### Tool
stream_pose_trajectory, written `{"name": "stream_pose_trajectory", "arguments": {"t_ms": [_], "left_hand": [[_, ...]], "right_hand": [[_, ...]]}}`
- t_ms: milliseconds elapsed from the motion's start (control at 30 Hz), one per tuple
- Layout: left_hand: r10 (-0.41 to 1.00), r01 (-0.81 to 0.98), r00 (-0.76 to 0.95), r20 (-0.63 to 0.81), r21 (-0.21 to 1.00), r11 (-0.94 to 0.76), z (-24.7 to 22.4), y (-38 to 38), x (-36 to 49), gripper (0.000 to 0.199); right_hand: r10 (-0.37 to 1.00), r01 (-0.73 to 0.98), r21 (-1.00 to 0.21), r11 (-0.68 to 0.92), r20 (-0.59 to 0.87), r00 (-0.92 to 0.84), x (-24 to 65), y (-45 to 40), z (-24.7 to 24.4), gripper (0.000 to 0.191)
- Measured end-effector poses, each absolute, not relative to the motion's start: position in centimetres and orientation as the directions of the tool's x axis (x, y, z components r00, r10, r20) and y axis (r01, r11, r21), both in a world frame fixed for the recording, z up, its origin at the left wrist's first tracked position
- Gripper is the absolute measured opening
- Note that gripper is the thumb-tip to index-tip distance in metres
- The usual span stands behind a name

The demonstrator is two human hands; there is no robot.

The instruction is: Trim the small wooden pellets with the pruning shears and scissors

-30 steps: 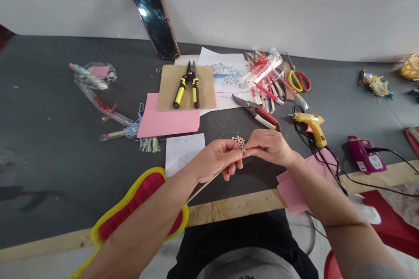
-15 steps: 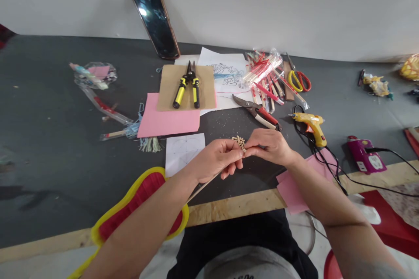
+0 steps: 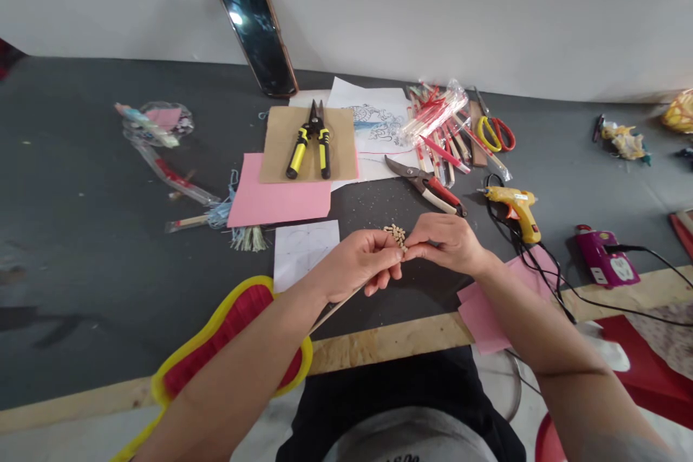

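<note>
My left hand [image 3: 364,260] is closed around a thin wooden stick [image 3: 338,310], which slants down toward the table's front edge. The fingertips of my right hand [image 3: 447,242] are pinched together at the stick's upper end, touching my left fingertips; whatever small thing they hold there is too hidden to name. Just behind the meeting fingertips lies a small heap of pale pieces [image 3: 395,233] on the dark table [image 3: 108,253]. Red-and-white-handled snips [image 3: 430,188] rest beyond my right hand. A white paper with a drawn circle [image 3: 303,249] lies beyond my left wrist.
Yellow-black cutters [image 3: 311,141] sit on brown card [image 3: 279,130] over pink paper [image 3: 276,202]. A phone [image 3: 257,36] leans on the wall. Wrapped sticks [image 3: 438,119], scissors [image 3: 495,133], a glue gun [image 3: 517,209] with cable and a purple box [image 3: 606,258] are rightward. A red-yellow shape [image 3: 216,346] lies under my left forearm.
</note>
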State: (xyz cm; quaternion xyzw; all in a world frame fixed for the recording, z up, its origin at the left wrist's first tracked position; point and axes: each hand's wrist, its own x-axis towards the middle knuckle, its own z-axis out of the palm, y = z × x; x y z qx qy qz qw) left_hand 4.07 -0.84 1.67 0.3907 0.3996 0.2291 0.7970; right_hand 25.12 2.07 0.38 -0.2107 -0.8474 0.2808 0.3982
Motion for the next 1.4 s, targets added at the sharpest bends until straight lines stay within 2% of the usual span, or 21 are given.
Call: {"name": "stream_pose_trajectory", "arguments": {"t_ms": [500, 1400], "left_hand": [[0.68, -0.052, 0.575, -0.454, 0.81, 0.584, 1.82, -0.86, 4.11, 0.025], [0.704, -0.003, 0.553, -0.445, 0.844, 0.536, 1.95, -0.85, 3.9, 0.02]], "right_hand": [[0.587, 0.129, -0.653, 0.746, 0.553, -0.592, 25.17, 2.02, 0.14, 0.014], [0.58, 0.112, -0.654, 0.748, 0.562, -0.59, 25.13, 2.04, 0.03, 0.006]]}}
